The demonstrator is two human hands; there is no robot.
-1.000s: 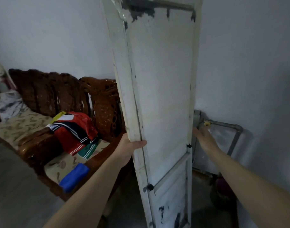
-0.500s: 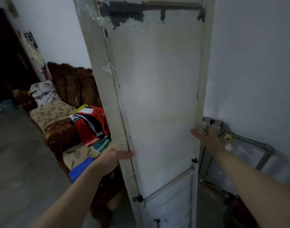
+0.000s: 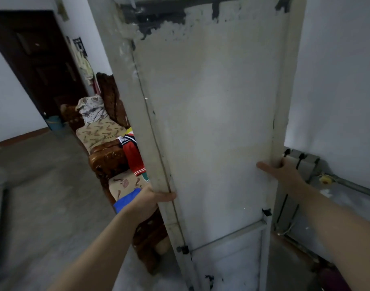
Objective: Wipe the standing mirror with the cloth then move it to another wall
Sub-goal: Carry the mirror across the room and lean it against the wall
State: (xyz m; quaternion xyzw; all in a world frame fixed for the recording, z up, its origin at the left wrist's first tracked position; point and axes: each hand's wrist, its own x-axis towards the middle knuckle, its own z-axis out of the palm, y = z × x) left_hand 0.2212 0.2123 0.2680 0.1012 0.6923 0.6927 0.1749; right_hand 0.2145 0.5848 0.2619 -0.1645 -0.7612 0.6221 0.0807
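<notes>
Since half a second ago, the right hand [image 3: 284,175] has closed onto the standing mirror [image 3: 211,133]'s right edge. The left hand [image 3: 152,201] grips its left edge, so the mirror stands between them, its back toward the camera, beside the sofa [image 3: 108,158].

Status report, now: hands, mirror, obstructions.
Left hand shut on standing mirror, left edge. Right hand shut on right edge. Mirror's back faces camera. Sofa close at left, metal frame at right.
</notes>
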